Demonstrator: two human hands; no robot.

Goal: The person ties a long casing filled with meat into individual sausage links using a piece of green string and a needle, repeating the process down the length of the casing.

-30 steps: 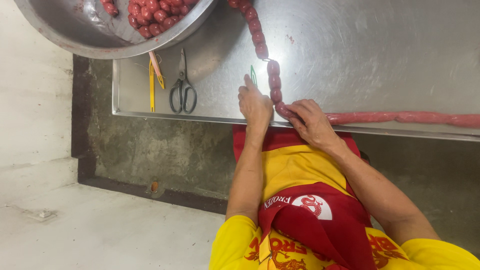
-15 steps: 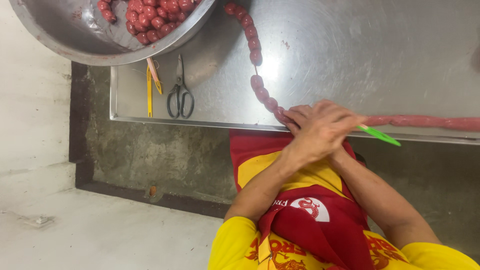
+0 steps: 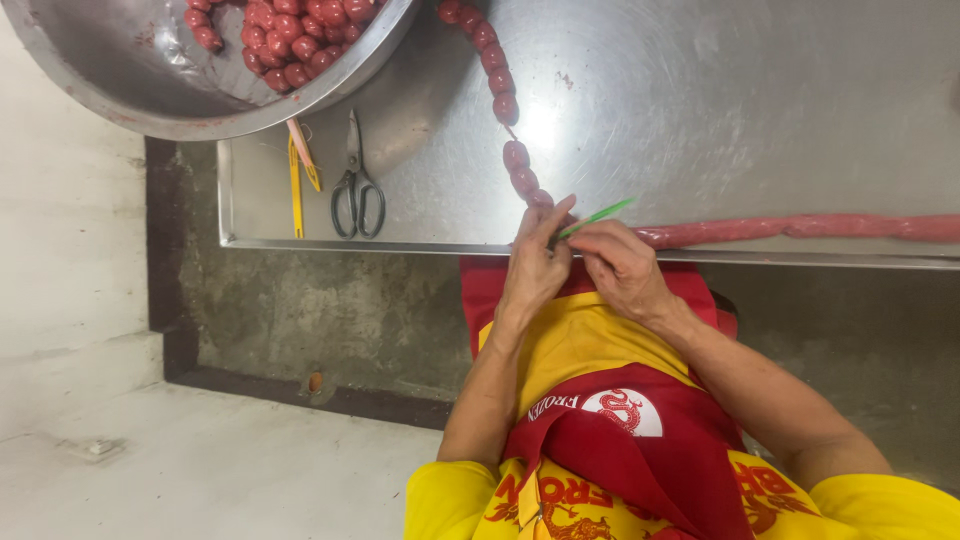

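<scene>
My left hand (image 3: pixel 533 268) and my right hand (image 3: pixel 625 268) meet at the front edge of a steel table (image 3: pixel 760 110). They pinch a red sausage rope where the tied round links (image 3: pixel 505 100) end and the long unlinked length (image 3: pixel 800 228) begins. A thin green tie strip (image 3: pixel 598 214) sticks up and to the right from between my fingers, and my right fingertips grip it. My left fingers press on the last link beside it. The chain of links runs back toward a large metal bowl (image 3: pixel 130 90).
The bowl holds several red sausage balls (image 3: pixel 290 40) and overhangs the table's left end. Scissors (image 3: pixel 356 185) and yellow sticks (image 3: pixel 297 180) lie near the front left corner. A concrete wall and floor lie below the table. I wear a red apron over yellow.
My hands went from apart on the sausage to clasped together with the green strip pointing right. Now they have loosened a little and the strip points up and to the right.
</scene>
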